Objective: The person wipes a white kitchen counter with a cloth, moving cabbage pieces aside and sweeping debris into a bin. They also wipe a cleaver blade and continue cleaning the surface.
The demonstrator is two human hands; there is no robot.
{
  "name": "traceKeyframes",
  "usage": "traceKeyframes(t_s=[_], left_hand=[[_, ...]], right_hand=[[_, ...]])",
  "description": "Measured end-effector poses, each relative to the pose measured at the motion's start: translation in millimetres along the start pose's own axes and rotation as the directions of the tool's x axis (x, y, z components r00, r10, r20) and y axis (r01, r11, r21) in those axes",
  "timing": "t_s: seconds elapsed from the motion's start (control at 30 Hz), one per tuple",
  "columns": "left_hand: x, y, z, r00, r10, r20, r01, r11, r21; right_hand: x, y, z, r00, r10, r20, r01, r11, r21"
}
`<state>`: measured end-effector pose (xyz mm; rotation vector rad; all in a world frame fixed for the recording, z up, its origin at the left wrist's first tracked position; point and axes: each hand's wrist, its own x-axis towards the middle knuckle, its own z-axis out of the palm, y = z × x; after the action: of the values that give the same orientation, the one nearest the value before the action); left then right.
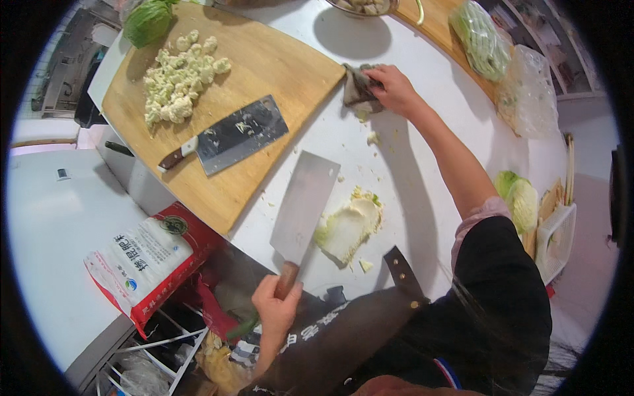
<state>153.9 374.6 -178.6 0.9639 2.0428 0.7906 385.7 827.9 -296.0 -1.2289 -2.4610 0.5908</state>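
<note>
My left hand (276, 303) grips the wooden handle of a cleaver (306, 205), its broad blade pointing away over the white tabletop. At the right corner of the wooden cutting board (267, 54), my right hand (394, 89) clutches a crumpled grey-brown cloth (357, 88). A second cleaver (242, 133) lies flat on the board, bits of vegetable stuck to its dark blade. Chopped cauliflower florets (183, 74) are heaped beyond it. Right of the held blade, a pale cabbage leaf (349, 230) rests on the table among small scraps (372, 137).
A green lettuce head (148, 22) sits at the board's far left corner. A bowl (364, 6) stands at the back. Bagged green vegetables (480, 42), a cabbage (517, 200) and a white plastic basket (557, 242) line the right side. A red-and-white sack (148, 257) leans at lower left.
</note>
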Motion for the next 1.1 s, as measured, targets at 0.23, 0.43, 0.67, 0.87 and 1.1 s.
traceKeyframes(t_s=[0.23, 0.43, 0.67, 0.87, 1.1], left_hand=[[-8, -6, -8, 1.000, 0.015, -0.024, -0.015, 1.000, 0.006], [-12, 1, -5, 0.997, 0.060, -0.038, -0.059, 0.998, 0.034], [-18, 8, 1, 0.999, 0.049, -0.004, -0.049, 0.998, 0.051], [-18, 18, 4, 0.994, 0.111, 0.010, -0.111, 0.993, 0.044], [-22, 30, 1, 0.984, 0.178, 0.025, -0.179, 0.982, 0.055]], right_hand=[[-119, -61, -60, 0.979, 0.079, 0.188, -0.145, 0.917, 0.371], [-70, 79, -79, 0.934, 0.151, -0.325, -0.151, 0.988, 0.026], [-110, 9, -5, 0.939, 0.184, -0.292, -0.254, 0.941, -0.225], [-194, -103, 7, 0.985, 0.152, -0.084, -0.133, 0.972, 0.195], [-205, 19, -89, 0.721, 0.575, -0.387, -0.520, 0.818, 0.246]])
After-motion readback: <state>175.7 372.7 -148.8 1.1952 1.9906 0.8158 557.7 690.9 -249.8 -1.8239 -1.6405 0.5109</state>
